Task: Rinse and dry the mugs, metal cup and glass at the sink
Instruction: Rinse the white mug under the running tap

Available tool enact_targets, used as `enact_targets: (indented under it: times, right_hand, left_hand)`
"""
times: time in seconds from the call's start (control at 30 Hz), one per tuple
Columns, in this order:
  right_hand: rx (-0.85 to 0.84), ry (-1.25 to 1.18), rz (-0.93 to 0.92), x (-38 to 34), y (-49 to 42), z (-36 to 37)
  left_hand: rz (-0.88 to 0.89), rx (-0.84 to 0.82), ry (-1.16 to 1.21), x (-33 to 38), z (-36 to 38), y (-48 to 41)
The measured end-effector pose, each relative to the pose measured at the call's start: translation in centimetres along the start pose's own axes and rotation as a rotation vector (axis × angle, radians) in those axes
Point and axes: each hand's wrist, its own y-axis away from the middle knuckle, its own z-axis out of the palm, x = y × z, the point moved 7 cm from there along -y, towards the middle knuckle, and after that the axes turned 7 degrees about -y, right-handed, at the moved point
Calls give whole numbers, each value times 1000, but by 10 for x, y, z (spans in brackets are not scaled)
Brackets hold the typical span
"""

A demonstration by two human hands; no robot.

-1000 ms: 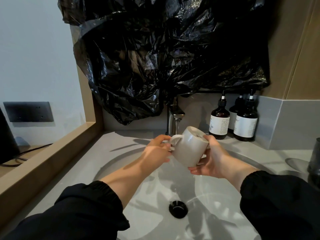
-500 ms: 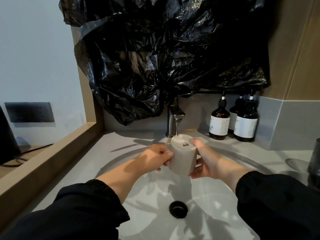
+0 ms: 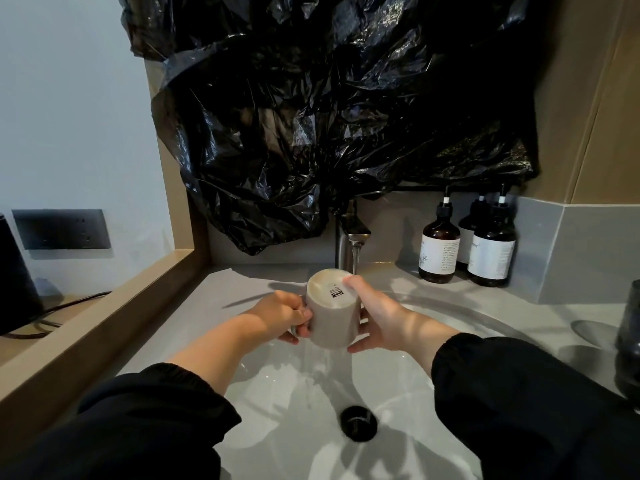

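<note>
grey mug point(image 3: 331, 320), black plastic sheet point(image 3: 329, 109), brown bottles point(image 3: 439, 245) with white labels.

One mug point(image 3: 330, 313); two hands, left hand point(image 3: 280, 315), right hand point(image 3: 384, 320); three pump bottles point(image 3: 439, 251); one tap point(image 3: 349, 237); one sink point(image 3: 277, 427); one drain point(image 3: 358, 423); one dark glass point(image 3: 628, 341); one black plastic bag point(image 3: 329, 116); one socket plate point(image 3: 60, 229)

Your left hand point(image 3: 282, 315) and right hand point(image 3: 384, 320) hold gray mug point(image 3: 330, 315) upside down over sink point(image 3: 485, 320), below tap point(image 3: 351, 242).
</note>
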Motion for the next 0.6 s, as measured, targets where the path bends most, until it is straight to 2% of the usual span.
enact_targets:
  times: [0.37,0.6]
  right_hand:
    - [-27,-110,45,-6,-3,-11]
    - [-38,-152,71,-7,7,-44]
  left_hand:
    - [73,3,108,18,10,3]
    - [108,145,22,30,29,-2]
